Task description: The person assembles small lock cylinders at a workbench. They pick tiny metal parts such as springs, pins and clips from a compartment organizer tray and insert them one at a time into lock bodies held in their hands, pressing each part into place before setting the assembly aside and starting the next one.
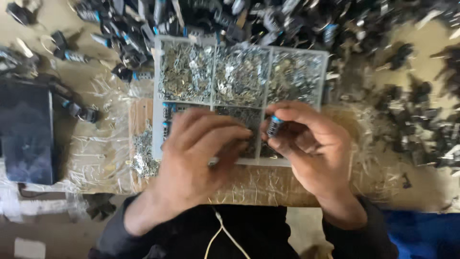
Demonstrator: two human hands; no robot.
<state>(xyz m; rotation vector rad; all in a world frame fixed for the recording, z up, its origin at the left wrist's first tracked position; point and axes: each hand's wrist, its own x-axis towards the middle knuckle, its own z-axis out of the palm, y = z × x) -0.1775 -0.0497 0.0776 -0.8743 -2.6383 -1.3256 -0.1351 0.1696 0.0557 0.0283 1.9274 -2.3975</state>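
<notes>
Fingertips [282, 120] of our right hand [311, 148] are pinching a small dark cylindrical part with a blue cap [274, 126]; it is sitting between thumb and forefinger, long axis near upright, blue end pointing far. Our left hand [201, 153] is curling, fingers together, over the near compartments of the clear divided tray [268, 67].

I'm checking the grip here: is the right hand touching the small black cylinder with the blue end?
Touching. The head view shows the right hand pinching the black cylinder with the blue end between its thumb and fingertips, above the divided tray.
</notes>
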